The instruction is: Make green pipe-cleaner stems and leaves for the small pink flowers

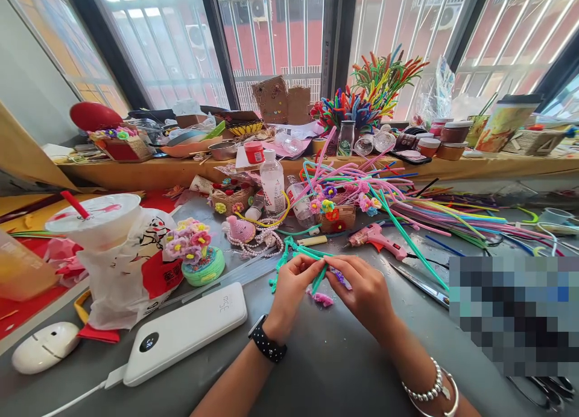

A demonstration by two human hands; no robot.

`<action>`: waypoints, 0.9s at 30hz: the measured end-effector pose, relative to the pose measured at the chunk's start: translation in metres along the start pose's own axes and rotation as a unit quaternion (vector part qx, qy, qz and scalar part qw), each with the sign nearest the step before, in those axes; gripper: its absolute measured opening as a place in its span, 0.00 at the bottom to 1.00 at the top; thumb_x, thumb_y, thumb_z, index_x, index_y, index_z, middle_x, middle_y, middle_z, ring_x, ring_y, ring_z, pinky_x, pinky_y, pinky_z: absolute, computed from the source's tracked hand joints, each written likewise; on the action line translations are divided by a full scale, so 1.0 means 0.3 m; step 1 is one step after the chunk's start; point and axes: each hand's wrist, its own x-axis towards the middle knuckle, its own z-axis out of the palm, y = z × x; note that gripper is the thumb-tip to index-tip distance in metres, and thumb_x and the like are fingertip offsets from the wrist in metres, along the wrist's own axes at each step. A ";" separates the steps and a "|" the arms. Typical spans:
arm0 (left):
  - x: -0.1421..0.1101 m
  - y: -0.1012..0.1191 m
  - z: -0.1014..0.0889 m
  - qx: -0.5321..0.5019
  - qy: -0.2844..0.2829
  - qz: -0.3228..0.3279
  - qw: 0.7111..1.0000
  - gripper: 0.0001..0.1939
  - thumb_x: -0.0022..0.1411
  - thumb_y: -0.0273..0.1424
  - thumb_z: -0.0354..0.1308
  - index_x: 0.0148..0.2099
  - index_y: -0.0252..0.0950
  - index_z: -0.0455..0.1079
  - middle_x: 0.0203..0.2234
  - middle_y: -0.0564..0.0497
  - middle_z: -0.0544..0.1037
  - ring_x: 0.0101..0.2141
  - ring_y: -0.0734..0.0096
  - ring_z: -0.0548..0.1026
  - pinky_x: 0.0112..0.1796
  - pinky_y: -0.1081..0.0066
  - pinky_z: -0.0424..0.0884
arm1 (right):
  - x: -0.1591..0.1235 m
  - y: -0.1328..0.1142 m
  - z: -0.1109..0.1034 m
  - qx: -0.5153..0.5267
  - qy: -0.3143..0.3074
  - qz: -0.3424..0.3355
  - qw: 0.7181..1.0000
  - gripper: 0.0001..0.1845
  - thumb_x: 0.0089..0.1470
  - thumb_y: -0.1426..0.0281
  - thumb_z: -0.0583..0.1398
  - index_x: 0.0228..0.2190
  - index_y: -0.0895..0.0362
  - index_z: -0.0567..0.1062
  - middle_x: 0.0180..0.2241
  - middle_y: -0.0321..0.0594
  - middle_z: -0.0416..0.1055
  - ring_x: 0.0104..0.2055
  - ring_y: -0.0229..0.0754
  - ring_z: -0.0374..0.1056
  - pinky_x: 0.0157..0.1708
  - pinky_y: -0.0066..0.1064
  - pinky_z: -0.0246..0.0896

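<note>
Green chenille (319, 279) is pinched by left hand (292, 284) and right hand (364, 287). Careless drifting toward two o'clock could knock the glue gun (377, 241).
</note>
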 end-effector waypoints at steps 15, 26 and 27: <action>-0.006 0.028 0.003 0.023 -0.028 0.020 0.999 0.08 0.44 0.33 0.60 0.24 0.32 0.69 0.18 0.53 0.72 0.23 0.75 0.69 0.28 0.74 0.63 | 0.008 -0.010 -0.007 0.159 0.007 0.125 0.979 0.09 0.51 0.74 0.53 0.33 0.55 0.73 0.30 0.39 0.73 0.32 0.40 0.68 0.32 0.30 0.63; -0.011 0.049 -0.006 0.080 -0.072 0.061 0.992 0.06 0.44 0.31 0.60 0.27 0.35 0.73 0.24 0.50 0.76 0.27 0.68 0.72 0.30 0.71 0.68 | 0.027 -0.002 -0.018 0.394 -0.052 0.358 0.845 0.10 0.45 0.65 0.57 0.25 0.59 0.72 0.21 0.37 0.71 0.23 0.36 0.65 0.21 0.26 0.61; -0.012 0.050 -0.007 0.086 -0.076 0.069 0.991 0.05 0.45 0.31 0.60 0.27 0.35 0.73 0.24 0.50 0.76 0.27 0.68 0.72 0.31 0.71 0.68 | 0.029 -0.001 -0.020 0.401 -0.057 0.374 0.834 0.10 0.44 0.64 0.58 0.24 0.60 0.72 0.20 0.36 0.69 0.21 0.35 0.64 0.20 0.25 0.59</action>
